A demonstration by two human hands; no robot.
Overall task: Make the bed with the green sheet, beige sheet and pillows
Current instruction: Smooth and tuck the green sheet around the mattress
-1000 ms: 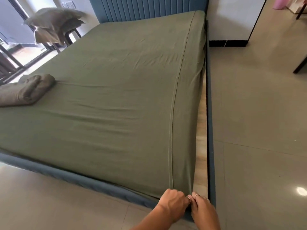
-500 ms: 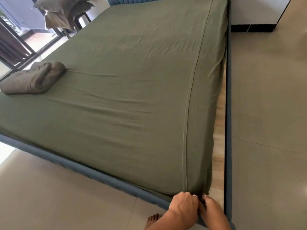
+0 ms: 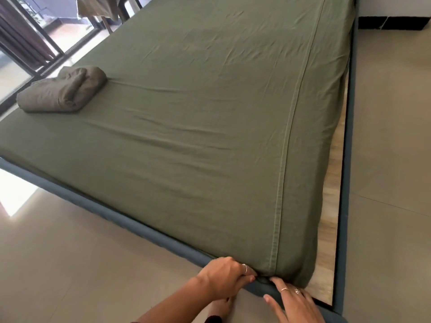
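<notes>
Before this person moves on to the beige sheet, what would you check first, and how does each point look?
1. Green sheet covers the mattress top: ok.
2. Near corner tucked: not ok yet; left hand pushes its fingers in at the sheet's edge, right hand rests flat on the bed frame.
3. Surface smooth: not ok, creases run across the middle.
4. Right side tucked: cannot tell.
5. Folded beige sheet within reach on the bed: ok.
6. Pillows ready: cannot tell, only a cloth bundle shows at the top edge.

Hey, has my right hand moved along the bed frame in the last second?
Yes. The right hand has slid back from the green sheet corner and now lies flatter on the bed frame rail.
</notes>
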